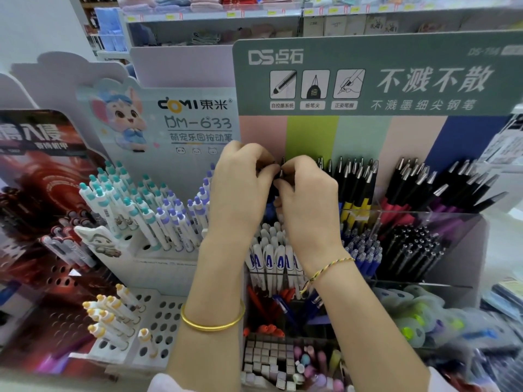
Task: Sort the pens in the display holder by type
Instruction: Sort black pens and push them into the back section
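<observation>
Both hands work at the back row of the display holder [424, 215], seen from the head camera: the left hand [240, 190] and the right hand [307, 210] have their fingers curled inward, fingertips meeting over the tops of a cluster of black pens [272, 190], which they pinch between them. How many pens each hand has hold of cannot be told, since the knuckles cover the grip. The cluster stands in the leftmost back compartment, in front of the pink stripe of the green-headed backing card [368, 80]; blue lower barrels show just beneath the hands. For a clean sort, the step appears to call for separating one pen at a time by its clip end, lifting it straight up clear of its neighbours, and checking the barrel colour before placing it. The yellow-barrelled pens [358, 200] and red-barrelled pens [396, 206] stand in the adjacent compartments to the right, so a tilted pull could likely drag a neighbour across the divider. Lower tiers hold white pens [271, 261], blue click pens [365, 250] and slim black pens [416, 250], with small erasers [266, 360] at the front. A gold bangle [212, 321] sits on the left wrist and a braided cord [331, 267] on the right. A neighbouring stand [195, 114] carries teal and purple capped pens [135, 205]. Store shelves [215, 15] with folded textiles run behind.
</observation>
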Available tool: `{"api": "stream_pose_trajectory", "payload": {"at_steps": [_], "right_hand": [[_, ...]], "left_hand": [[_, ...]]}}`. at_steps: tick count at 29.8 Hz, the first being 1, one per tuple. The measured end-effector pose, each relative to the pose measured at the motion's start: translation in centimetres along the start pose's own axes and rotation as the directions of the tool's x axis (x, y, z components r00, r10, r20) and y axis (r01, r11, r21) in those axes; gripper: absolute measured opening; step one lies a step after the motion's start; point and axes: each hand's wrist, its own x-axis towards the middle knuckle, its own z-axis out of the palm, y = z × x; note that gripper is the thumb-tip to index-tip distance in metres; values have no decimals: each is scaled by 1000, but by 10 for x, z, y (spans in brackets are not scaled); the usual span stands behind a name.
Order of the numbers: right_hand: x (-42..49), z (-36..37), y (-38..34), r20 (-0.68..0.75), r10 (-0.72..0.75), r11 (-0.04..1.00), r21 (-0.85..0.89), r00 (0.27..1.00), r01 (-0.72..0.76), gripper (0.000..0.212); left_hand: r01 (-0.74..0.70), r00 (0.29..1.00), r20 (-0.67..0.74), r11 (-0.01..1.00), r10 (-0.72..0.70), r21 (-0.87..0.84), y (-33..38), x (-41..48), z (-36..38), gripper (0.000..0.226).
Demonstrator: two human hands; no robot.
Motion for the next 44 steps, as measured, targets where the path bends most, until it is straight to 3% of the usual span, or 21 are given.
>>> {"api": "stream_pose_trajectory", "payload": {"at_steps": [10, 17, 25, 29, 34, 37, 44], "right_hand": [[14, -9, 2, 6, 20, 997, 69, 1000, -21, 8], [10, -6, 6, 60, 49, 999, 1, 997, -50, 12], [7, -6, 9, 65, 28, 993, -114, 997, -21, 18], [8, -3, 6, 78, 51, 991, -125, 996, -41, 23], [5, -2, 3, 85, 82, 984, -166, 993, -67, 24], [4, -3, -2, 98, 91, 976, -205, 991, -70, 24], [0, -5, -4, 94, 118, 987, -120, 989, -106, 23]], "left_hand": [[-27, 995, 100, 996, 18, 89, 5, 22, -14, 11], [-82, 972, 232, 982, 41, 169, 6, 19, -3, 9], [-154, 978, 163, 974, 127, 166, 1, 21, 7, 8], [-130, 990, 74, 989, 124, 78, -3, 20, 9, 8], [-120, 985, 119, 992, 122, -28, -6, 17, -2, 19], [-102, 992, 64, 993, 105, -53, -11, 14, -8, 20], [-70, 997, -17, 993, 69, -98, -15, -1, -18, 21]]}}
